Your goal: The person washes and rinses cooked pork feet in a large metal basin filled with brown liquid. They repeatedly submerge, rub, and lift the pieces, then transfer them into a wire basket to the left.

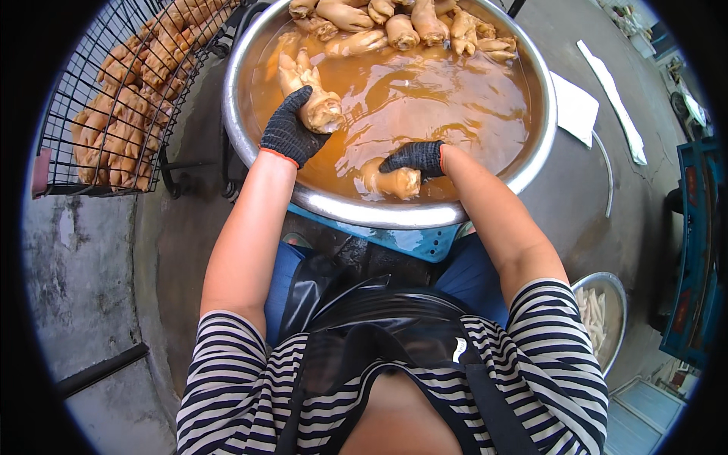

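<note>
A wide metal basin point(392, 214) full of brownish liquid is in front of me. My left hand point(291, 126), in a dark knit glove, grips a pig's trotter point(321, 109) at the basin's left side, its cut end towards me. Near the front rim my right hand point(414, 159), gloved alike, grips a second trotter point(392, 178), which lies partly in the liquid. More trotters point(401, 32) are heaped along the far side of the basin, several of them partly sunk.
At the left stands a black wire basket point(119, 108) filled with trotters. The basin rests over a blue plastic crate point(418, 242). To the right, a white sheet point(574, 108), a hose point(607, 170) and a long white strip point(613, 102) lie on the floor. A smaller bowl point(621, 318) holds pale pieces.
</note>
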A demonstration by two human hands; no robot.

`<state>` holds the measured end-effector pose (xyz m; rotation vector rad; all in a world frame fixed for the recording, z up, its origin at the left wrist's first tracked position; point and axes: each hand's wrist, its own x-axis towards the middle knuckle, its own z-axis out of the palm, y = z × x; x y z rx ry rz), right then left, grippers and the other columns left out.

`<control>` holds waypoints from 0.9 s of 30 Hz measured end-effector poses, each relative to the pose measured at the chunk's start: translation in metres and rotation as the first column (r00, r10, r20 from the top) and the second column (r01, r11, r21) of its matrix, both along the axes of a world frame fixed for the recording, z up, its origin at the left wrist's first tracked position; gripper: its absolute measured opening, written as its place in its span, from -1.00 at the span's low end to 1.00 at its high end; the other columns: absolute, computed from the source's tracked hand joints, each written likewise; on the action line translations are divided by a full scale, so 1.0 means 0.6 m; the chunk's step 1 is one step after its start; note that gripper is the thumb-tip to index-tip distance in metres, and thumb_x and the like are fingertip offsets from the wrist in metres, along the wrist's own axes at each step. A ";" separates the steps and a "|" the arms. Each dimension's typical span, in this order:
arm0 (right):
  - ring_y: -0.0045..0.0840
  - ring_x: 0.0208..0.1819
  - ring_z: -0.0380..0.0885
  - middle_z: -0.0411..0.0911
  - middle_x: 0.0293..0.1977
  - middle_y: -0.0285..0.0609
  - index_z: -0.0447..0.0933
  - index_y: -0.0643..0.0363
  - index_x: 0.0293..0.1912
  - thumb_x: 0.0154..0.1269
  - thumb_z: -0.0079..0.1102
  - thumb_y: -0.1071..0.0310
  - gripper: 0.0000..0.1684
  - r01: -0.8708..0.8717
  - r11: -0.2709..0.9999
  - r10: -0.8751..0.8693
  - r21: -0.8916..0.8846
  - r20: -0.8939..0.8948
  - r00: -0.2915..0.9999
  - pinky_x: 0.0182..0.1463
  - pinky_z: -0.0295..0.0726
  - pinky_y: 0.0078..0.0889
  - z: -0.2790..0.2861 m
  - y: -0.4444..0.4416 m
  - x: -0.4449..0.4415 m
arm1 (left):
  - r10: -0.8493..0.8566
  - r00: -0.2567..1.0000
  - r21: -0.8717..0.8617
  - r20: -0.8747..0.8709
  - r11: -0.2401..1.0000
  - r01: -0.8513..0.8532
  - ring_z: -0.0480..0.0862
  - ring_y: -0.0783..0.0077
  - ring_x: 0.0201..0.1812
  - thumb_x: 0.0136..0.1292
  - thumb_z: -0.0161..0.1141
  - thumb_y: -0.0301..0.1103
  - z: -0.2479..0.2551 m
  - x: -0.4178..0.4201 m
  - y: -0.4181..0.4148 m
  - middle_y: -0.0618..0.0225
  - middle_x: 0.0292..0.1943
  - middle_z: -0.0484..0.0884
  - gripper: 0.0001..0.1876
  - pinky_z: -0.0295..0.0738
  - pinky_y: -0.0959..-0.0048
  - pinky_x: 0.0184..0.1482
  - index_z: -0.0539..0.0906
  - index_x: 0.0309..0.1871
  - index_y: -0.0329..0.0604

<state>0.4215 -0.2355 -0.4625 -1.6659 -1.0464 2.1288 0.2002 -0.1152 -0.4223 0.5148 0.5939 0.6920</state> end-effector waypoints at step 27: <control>-0.53 -0.15 0.48 0.47 -0.15 -0.20 0.23 0.19 0.13 0.08 0.17 0.47 -0.41 0.839 0.476 -0.340 0.263 -0.825 0.452 -0.12 0.53 -0.47 0.097 0.008 -0.050 | 0.545 0.774 0.938 -0.324 0.076 0.339 0.45 0.32 -0.01 0.32 -0.09 -0.24 0.077 0.073 -0.102 0.21 -0.04 0.46 -0.66 0.35 0.32 0.05 0.35 0.09 -0.18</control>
